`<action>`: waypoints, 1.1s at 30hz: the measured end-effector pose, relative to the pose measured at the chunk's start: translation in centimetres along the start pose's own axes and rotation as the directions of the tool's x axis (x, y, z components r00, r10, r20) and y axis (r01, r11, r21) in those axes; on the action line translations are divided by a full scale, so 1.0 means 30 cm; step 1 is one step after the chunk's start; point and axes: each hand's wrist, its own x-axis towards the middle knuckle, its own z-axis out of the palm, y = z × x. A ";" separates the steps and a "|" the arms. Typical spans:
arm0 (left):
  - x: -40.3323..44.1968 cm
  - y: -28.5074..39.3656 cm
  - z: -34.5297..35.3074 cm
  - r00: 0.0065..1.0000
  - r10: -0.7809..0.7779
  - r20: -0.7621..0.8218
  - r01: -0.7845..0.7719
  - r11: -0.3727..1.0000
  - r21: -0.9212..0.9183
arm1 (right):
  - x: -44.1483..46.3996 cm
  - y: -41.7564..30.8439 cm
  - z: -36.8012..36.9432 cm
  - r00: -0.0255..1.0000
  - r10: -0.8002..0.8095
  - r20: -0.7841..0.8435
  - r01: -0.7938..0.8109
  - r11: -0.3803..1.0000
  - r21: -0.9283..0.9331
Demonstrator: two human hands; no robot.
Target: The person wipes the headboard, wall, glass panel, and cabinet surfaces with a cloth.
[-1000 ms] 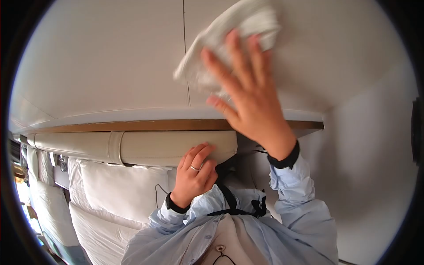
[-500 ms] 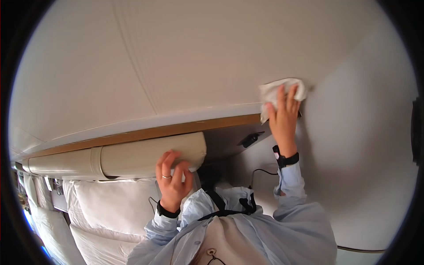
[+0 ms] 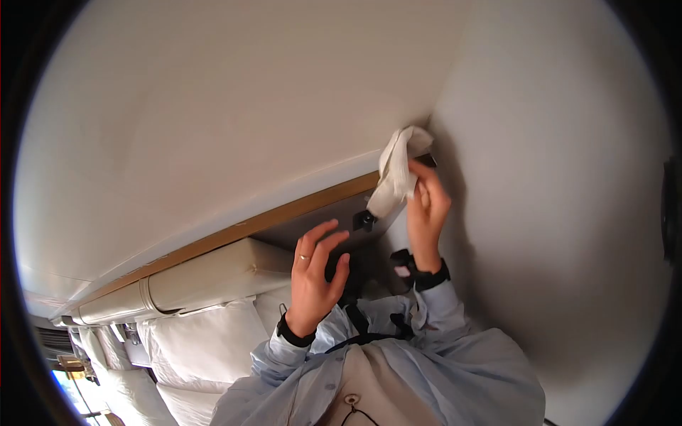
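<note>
A crumpled white cloth [image 3: 395, 170] hangs from the fingers of my right hand [image 3: 429, 206], near the corner where the broad beige panel [image 3: 249, 99] meets the grey wall [image 3: 554, 177]. My right hand is closed on the cloth's side, and part of the cloth falls over the wooden strip [image 3: 305, 206]. Beside the end of the padded beige headboard [image 3: 213, 273], my left hand [image 3: 315, 280] is raised with its fingers apart and nothing in them. A small black fixture [image 3: 365, 221] sits just below the cloth's lower end.
White pillows [image 3: 206, 341] lie on a bed at the lower left, beneath the headboard. Further left is a bright window [image 3: 74, 390]. The grey wall rises close on my right, with a dark object [image 3: 669, 213] at the view's right edge.
My right hand has moved left and down, and the cloth, spread flat against the panel before, now hangs bunched. My left hand has shifted right, off the headboard. The view has turned.
</note>
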 end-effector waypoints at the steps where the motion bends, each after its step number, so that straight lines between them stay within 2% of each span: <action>1: 0.028 0.008 0.011 1.000 -0.004 0.006 0.004 1.000 0.010 | -0.027 0.016 -0.002 1.000 0.003 0.025 -0.006 0.995 0.100; 3: 0.069 0.006 0.028 0.994 -0.105 0.001 0.103 0.976 -0.191 | -0.057 0.036 0.005 0.998 0.046 0.052 -0.057 0.975 0.214; 4: 0.071 -0.017 0.043 0.996 -0.091 0.022 0.094 0.966 -0.239 | -0.073 0.054 0.003 0.997 0.067 0.046 -0.076 0.971 0.229; 7: 0.075 -0.029 0.058 0.998 -0.068 0.012 0.069 0.977 -0.201 | -0.089 0.099 -0.017 0.985 0.130 0.112 -0.154 0.957 0.246; 9: 0.065 -0.046 0.064 0.997 -0.070 0.042 0.078 0.976 -0.204 | -0.103 0.105 -0.025 0.970 0.057 0.235 -0.152 0.899 0.410; 11: 0.063 -0.050 0.076 0.995 -0.065 0.069 0.079 0.974 -0.212 | -0.099 0.072 -0.047 0.960 0.077 0.269 -0.187 0.892 0.412; 13: 0.051 -0.049 0.098 0.997 -0.064 0.052 0.078 0.934 -0.348 | -0.098 0.042 -0.086 0.894 0.150 0.422 -0.308 0.890 0.336; 14: 0.041 -0.066 0.098 0.996 0.003 0.085 0.020 0.962 -0.272 | -0.104 0.043 -0.095 0.899 0.067 0.432 -0.227 0.916 0.331; 15: 0.043 -0.057 0.099 0.993 0.048 0.112 -0.020 0.969 -0.245 | -0.108 0.038 -0.114 0.908 0.072 0.412 -0.223 0.916 0.333; 17: 0.028 -0.050 0.119 0.992 0.028 0.126 0.015 0.945 -0.326 | -0.134 0.016 -0.162 0.861 0.146 0.487 -0.283 0.933 0.221; 18: 0.025 -0.035 0.126 0.989 0.028 0.147 0.024 0.940 -0.341 | -0.145 -0.014 -0.191 0.865 0.235 0.443 -0.333 0.930 0.158; 19: 0.019 -0.047 0.118 0.981 0.095 0.166 -0.047 0.961 -0.271 | -0.167 -0.022 -0.196 0.868 0.252 0.427 -0.342 0.928 0.146; 20: 0.017 -0.051 0.113 0.968 0.165 0.189 -0.126 0.972 -0.199 | -0.186 -0.029 -0.203 0.887 0.324 0.329 -0.380 0.917 0.122; 21: 0.008 -0.062 0.109 0.963 0.169 0.208 -0.125 0.970 -0.209 | -0.209 -0.030 -0.203 0.892 0.391 0.226 -0.422 0.900 0.107; 22: 0.002 -0.061 0.109 0.955 0.212 0.208 -0.168 0.963 -0.211 | -0.222 -0.042 -0.220 0.916 0.376 0.142 -0.399 0.896 0.197; 23: -0.001 -0.059 0.113 0.944 0.255 0.209 -0.211 0.954 -0.212 | -0.224 -0.042 -0.230 0.915 0.385 0.122 -0.402 0.893 0.202; 24: -0.011 -0.053 0.123 0.949 0.242 0.201 -0.194 0.953 -0.233 | -0.226 -0.035 -0.233 0.926 0.350 -0.141 -0.325 0.930 0.172; 25: -0.021 -0.055 0.126 0.943 0.246 0.223 -0.192 0.952 -0.237 | -0.225 -0.033 -0.226 0.874 0.286 -0.392 -0.261 0.958 0.118; 28: -0.061 -0.051 0.159 0.957 0.127 0.261 -0.083 0.982 -0.171 | -0.189 -0.044 -0.205 0.829 0.272 -0.489 -0.271 0.960 0.073; 29: -0.076 -0.054 0.171 0.953 0.131 0.275 -0.086 0.982 -0.168 | -0.194 -0.024 -0.192 0.820 0.278 -0.500 -0.276 0.958 0.080; 31: -0.110 -0.058 0.173 0.951 0.070 0.301 -0.018 0.985 -0.169 | -0.219 0.002 -0.152 0.871 0.380 -0.310 -0.363 0.925 0.115; 32: -0.168 -0.128 0.067 0.948 0.064 0.313 -0.004 0.982 -0.188 | -0.287 -0.015 -0.009 0.860 0.394 -0.323 -0.359 0.919 0.165; 33: -0.188 -0.144 0.051 0.953 0.056 0.299 0.006 0.980 -0.201 | -0.305 -0.009 0.002 0.854 0.403 -0.329 -0.369 0.915 0.162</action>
